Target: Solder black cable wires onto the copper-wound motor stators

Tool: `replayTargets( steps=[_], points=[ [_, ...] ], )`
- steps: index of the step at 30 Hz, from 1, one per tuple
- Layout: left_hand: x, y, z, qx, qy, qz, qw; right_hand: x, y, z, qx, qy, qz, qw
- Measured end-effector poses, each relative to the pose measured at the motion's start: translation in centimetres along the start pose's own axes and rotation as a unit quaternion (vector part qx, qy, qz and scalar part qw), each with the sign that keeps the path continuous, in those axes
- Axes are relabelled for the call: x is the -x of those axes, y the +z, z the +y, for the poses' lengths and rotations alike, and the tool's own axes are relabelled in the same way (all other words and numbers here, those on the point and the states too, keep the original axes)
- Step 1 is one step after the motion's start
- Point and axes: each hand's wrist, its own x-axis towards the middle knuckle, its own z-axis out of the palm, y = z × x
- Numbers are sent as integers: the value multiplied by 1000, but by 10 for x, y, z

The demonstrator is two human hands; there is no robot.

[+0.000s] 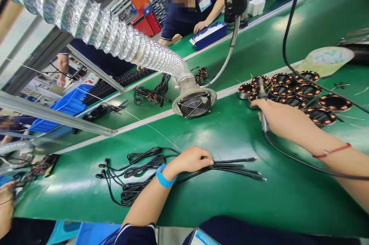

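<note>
On the green table: black cables under 1 grip, corded tool in the other

On the green table (230, 202), black cables (230, 167) bunched beneath the left grip (193, 159): loops and plugs toward the left, bare-tipped ends reaching past the fingertips toward the right. Left grip clamped on these cables, fingers drawn together just short of the ends; a blue wristband (165, 176) behind.

Right grip (272, 112) clamped on a corded pen-shaped tool (264, 122), well apart from the cables. Tool nearly upright in view, narrow end just beside copper-wound rings (281, 90); contact with any ring impossible to tell. Cord (300, 163) trailing from the lower end toward the right edge. Rings clustered just beyond the right grip.

Farther back, between the 2 grips, a round fan (196, 105) at the end of a silver ribbed duct (112, 31). Beyond the pale rail (141, 122), 1 co-worker (191, 18) near a blue box (209, 37) of white pieces.
</note>
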Motion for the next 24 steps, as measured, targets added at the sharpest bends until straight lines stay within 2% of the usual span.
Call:
replayTargets(
  steps=[3, 5, 9, 12, 14, 16, 20, 22, 24],
  points=[
    [-7, 10, 3, 0, -38, 48, 998, -16, 6, -6, -5, 15, 5, 1000],
    [-6, 15, 5, -4, -50, 73, 996, -14, 10, -11, -21, 1, 16, 1000],
    [4, 20, 5, -49, -25, 42, 998, 12, 11, -19, -85, -101, 35, 991],
    [7, 22, 2, -47, -2, 28, 998, 36, 9, -22, -121, -147, 86, 978],
    [5, 21, -1, 15, 14, 50, 999, 49, 8, -26, -127, -139, 129, 974],
    [-1, 20, -3, 118, 8, 84, 989, 58, 8, -34, -124, -128, 137, 974],
    [-19, 18, -1, 318, -47, 137, 937, 67, 15, -54, -141, -153, 57, 976],
    [-27, 18, 2, 365, -53, 152, 917, 68, 21, -61, -168, -156, 27, 973],
    [-32, 17, 4, 377, -47, 149, 913, 65, 26, -66, -193, -147, 8, 970]
  ],
)
